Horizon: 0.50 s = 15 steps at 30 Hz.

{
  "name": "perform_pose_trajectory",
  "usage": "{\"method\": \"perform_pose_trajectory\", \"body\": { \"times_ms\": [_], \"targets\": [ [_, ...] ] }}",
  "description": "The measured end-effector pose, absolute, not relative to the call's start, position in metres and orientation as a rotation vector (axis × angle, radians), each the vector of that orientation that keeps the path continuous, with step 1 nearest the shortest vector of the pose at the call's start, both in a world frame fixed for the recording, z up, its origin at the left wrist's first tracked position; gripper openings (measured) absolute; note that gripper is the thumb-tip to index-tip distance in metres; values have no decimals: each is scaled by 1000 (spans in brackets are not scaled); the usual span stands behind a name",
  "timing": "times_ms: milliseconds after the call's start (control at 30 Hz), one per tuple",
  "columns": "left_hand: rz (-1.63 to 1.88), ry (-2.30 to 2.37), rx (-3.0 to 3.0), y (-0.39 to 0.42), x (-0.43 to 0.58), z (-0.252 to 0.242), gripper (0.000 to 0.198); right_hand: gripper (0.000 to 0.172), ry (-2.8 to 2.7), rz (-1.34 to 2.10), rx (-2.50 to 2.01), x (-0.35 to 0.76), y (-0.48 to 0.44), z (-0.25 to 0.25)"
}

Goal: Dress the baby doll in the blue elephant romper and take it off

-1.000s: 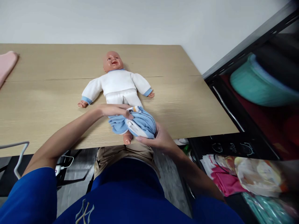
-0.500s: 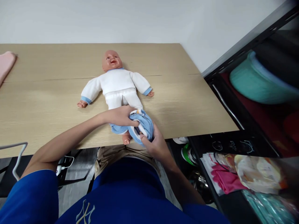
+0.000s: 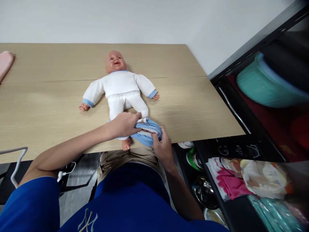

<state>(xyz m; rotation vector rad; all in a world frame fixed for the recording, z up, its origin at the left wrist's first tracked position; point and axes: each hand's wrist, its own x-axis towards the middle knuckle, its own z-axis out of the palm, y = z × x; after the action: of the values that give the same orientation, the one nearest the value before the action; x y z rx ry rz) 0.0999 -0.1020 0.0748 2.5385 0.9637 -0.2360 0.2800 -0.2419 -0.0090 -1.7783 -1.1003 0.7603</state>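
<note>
A baby doll in a white suit with blue cuffs lies on its back on the wooden table, head away from me. Bunched blue trousers sit low on its legs near the table's front edge. My left hand is closed on the trousers' left side, over the doll's shin. My right hand is closed on their right side from below. One bare foot pokes out under my left hand.
A pink cloth lies at the table's far left. A white wire hanger sticks up at the near left. A dark shelf unit with a teal tub and packaged goods stands at the right.
Both hands have drawn the blue trousers down the doll's legs toward me, so more of the white legs shows. The trousers are more tightly bunched, and my right hand has come in beneath them.
</note>
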Motion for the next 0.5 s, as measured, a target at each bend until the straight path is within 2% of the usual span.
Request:
{"method": "perform_pose_trajectory", "body": {
  "times_ms": [133, 300, 500],
  "targets": [
    [-101, 930, 2496, -92, 93, 71, 43, 27, -1019, 905, -1649, 278, -230, -16],
    [-5, 800, 2258, -74, 80, 66, 44, 50, -1139, 962, -1650, 269, -230, -15],
    [191, 596, 2019, -68, 72, 59, 52, 51, -1146, 1076, -1549, 261, -227, -24]
  ]
}}
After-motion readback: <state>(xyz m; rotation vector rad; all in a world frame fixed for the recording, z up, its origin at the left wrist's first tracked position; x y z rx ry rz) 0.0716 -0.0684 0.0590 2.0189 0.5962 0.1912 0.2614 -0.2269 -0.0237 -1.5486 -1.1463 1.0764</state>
